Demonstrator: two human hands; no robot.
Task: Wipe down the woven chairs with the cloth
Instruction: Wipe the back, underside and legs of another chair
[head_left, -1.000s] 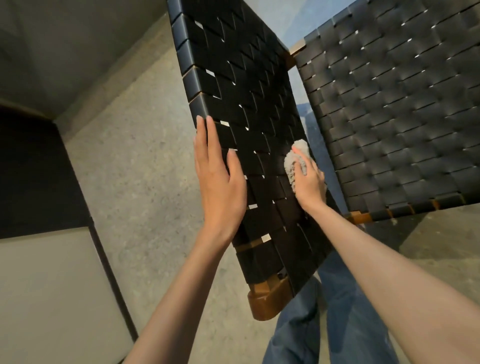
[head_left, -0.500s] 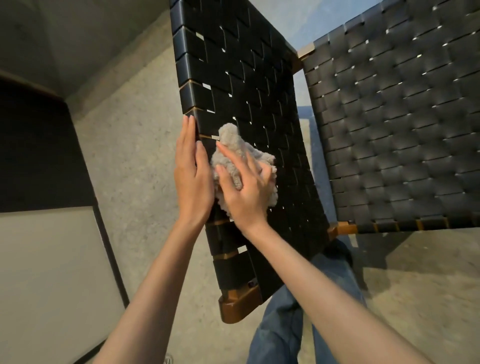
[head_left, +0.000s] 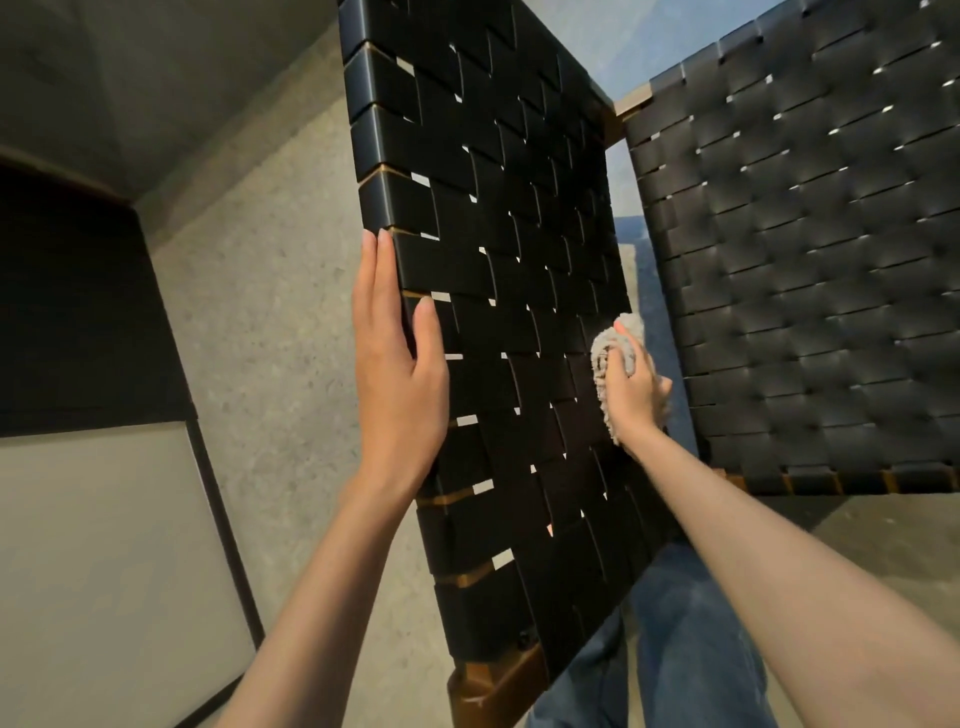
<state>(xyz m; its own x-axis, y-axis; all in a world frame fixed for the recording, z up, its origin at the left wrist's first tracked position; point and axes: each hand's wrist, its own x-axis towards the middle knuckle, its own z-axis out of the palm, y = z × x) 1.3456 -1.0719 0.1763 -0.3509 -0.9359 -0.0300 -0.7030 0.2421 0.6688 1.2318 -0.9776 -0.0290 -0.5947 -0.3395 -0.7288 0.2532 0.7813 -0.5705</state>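
Presently one cloth (head_left: 610, 364), pale grey and bunched, is lying against the woven panel (head_left: 519, 312) of black straps, near the panel's right edge at about mid-height. The right hand (head_left: 636, 389) is curling round the cloth and pressing it onto the straps, fingers closed over the wad. The left hand (head_left: 397, 364) is lying flat and open along the panel's left edge, fingers straight and together, thumb on the front of the weave; it is gripping nothing. Two woven surfaces are showing: this tilted panel, with a brown wooden corner (head_left: 493, 686) at its bottom, and a second woven panel (head_left: 805, 286) just beside it on the right. Blue jeans (head_left: 675, 649) are showing below the panels. Speckled grey flooring (head_left: 270, 312) is lying underneath. One dark cabinet (head_left: 78, 312) is standing at far left.
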